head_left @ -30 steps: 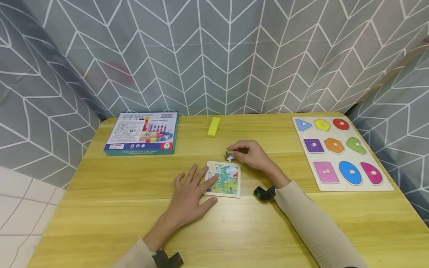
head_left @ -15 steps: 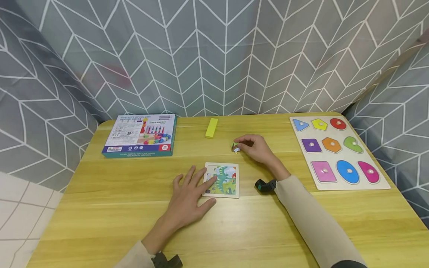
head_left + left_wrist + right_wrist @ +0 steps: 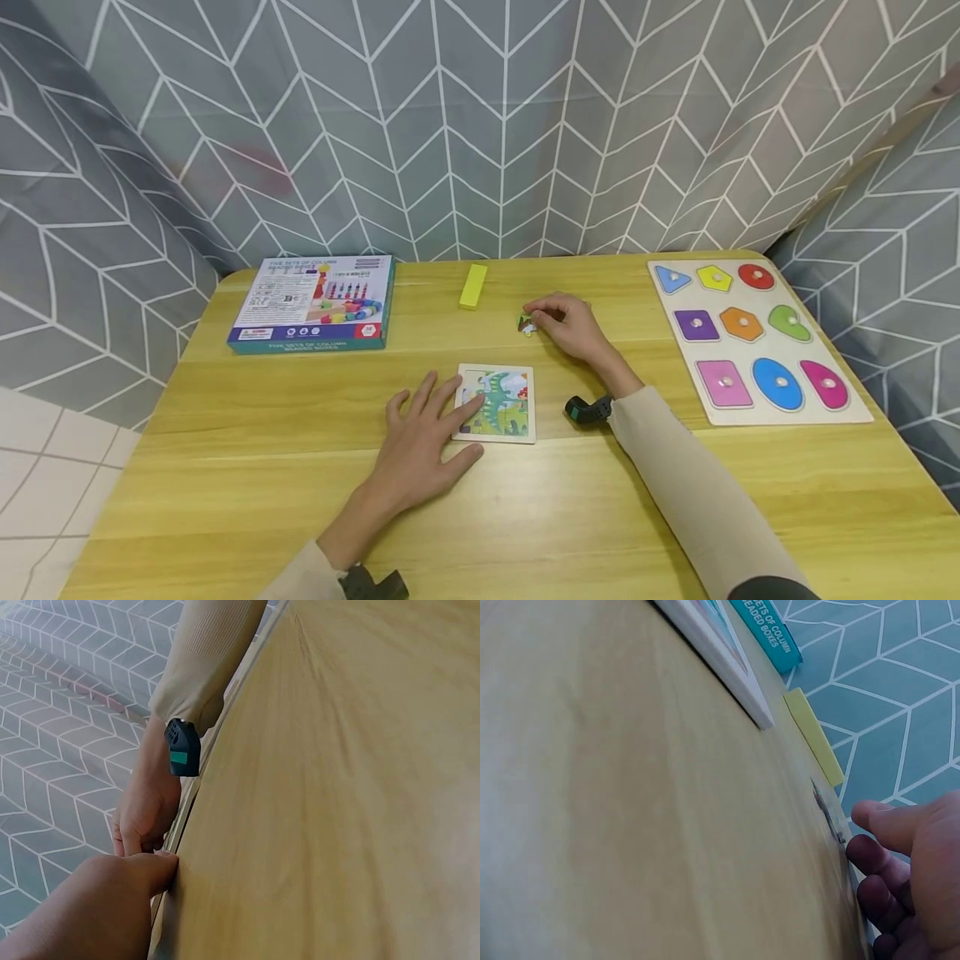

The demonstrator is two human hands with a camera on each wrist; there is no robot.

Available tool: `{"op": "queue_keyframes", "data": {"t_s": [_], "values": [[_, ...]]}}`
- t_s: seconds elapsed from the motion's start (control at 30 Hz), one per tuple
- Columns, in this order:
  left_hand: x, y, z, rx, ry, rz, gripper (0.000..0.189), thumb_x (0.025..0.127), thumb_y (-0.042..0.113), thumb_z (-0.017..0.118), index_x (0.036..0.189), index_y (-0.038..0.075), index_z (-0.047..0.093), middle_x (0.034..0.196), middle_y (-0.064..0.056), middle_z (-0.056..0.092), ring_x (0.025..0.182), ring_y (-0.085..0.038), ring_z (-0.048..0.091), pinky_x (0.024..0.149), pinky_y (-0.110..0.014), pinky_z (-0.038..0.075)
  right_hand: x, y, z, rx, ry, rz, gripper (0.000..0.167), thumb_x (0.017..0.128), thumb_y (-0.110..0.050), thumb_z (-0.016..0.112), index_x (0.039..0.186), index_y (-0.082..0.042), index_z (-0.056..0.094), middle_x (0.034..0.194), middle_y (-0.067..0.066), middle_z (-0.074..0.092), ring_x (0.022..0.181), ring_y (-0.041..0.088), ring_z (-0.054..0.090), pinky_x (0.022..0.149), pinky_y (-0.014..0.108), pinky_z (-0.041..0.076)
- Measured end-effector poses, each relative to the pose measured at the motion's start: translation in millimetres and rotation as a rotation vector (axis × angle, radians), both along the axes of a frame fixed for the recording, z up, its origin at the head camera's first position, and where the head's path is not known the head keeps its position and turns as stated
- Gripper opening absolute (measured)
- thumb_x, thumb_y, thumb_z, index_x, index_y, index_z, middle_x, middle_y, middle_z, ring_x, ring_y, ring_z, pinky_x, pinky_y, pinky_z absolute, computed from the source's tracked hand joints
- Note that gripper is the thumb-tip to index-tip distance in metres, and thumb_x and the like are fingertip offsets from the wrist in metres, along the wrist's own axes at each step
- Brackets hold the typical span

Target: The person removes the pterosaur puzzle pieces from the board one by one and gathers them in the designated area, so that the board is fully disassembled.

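Note:
My left hand (image 3: 423, 454) lies with spread, straight fingers across the left side of a small framed dinosaur jigsaw puzzle (image 3: 516, 406); its fingertips rest on the frame and picture. Beyond the puzzle, a loose jigsaw piece (image 3: 527, 326) with brown, green and pale blue print is on the tabletop. My right hand (image 3: 573, 327) is just right of that piece, thumb and forefinger at its edge. In the right wrist view the piece (image 3: 827, 814) lies flat, and a gap shows between the thumb (image 3: 881, 821) and forefinger. The left wrist view hides most of the puzzle.
A yellow block (image 3: 473, 287) lies toward the back of the wooden table (image 3: 525, 533). At the back left is a beaded-toy box (image 3: 311, 304). A white shape board (image 3: 761, 343) with knobbed coloured pieces occupies the right side. Grey patterned curtain hangs behind.
The right hand has carried the loose piece from the puzzle's upper edge to a spot farther back on the table. The left hand has stayed on the puzzle.

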State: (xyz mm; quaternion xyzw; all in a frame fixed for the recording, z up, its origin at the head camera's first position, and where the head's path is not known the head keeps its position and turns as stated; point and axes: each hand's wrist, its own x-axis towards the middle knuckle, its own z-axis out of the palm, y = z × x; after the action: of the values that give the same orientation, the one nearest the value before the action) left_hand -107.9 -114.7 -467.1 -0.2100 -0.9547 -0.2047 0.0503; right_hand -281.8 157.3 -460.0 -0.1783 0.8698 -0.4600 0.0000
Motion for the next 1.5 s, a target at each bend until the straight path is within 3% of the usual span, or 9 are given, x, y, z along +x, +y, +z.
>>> {"op": "queue_keyframes", "data": {"t_s": [0.17, 0.3, 0.4, 1.5], "values": [[0.7, -0.3, -0.3, -0.005, -0.002, -0.001, 0.06, 0.094, 0.056, 0.059, 0.15, 0.037, 0.051, 0.162, -0.005, 0.042, 0.155, -0.039, 0.026, 0.114, -0.068, 0.019, 1.3, 2.0, -0.4, 0.036, 0.015, 0.02, 0.021, 0.096, -0.016, 0.071, 0.115, -0.009, 0.077, 0.109, 0.011, 0.071, 0.089, 0.018, 0.056, 0.08, 0.03, 0.043], [0.8, -0.6, -0.5, -0.006, -0.021, 0.004, 0.06, 0.094, 0.057, 0.058, 0.15, 0.038, 0.049, 0.163, -0.004, 0.041, 0.156, -0.038, 0.024, 0.115, -0.067, 0.017, 0.7, 2.4, -2.2, 0.088, 0.037, 0.038, 0.026, 0.089, -0.021, 0.08, 0.113, -0.012, 0.078, 0.106, 0.007, 0.07, 0.093, 0.02, 0.055, 0.088, 0.034, 0.033], [0.5, -0.7, -0.7, -0.006, -0.022, 0.006, 0.06, 0.094, 0.057, 0.059, 0.15, 0.038, 0.049, 0.163, -0.004, 0.041, 0.156, -0.038, 0.024, 0.115, -0.067, 0.018, 0.5, 2.1, -2.9, 0.116, 0.057, 0.037, 0.027, 0.088, -0.023, 0.081, 0.113, -0.013, 0.078, 0.102, 0.006, 0.068, 0.092, 0.021, 0.054, 0.088, 0.036, 0.027], [-0.5, -1.0, -4.9, -0.018, 0.001, -0.001, 0.059, 0.095, 0.058, 0.057, 0.151, 0.04, 0.048, 0.163, -0.004, 0.04, 0.156, -0.038, 0.023, 0.114, -0.068, 0.018, 1.0, -8.6, -3.9, 0.135, 0.111, -0.031, 0.03, 0.086, -0.026, 0.083, 0.112, -0.013, 0.079, 0.097, 0.007, 0.068, 0.085, 0.022, 0.052, 0.083, 0.039, 0.022]]}}
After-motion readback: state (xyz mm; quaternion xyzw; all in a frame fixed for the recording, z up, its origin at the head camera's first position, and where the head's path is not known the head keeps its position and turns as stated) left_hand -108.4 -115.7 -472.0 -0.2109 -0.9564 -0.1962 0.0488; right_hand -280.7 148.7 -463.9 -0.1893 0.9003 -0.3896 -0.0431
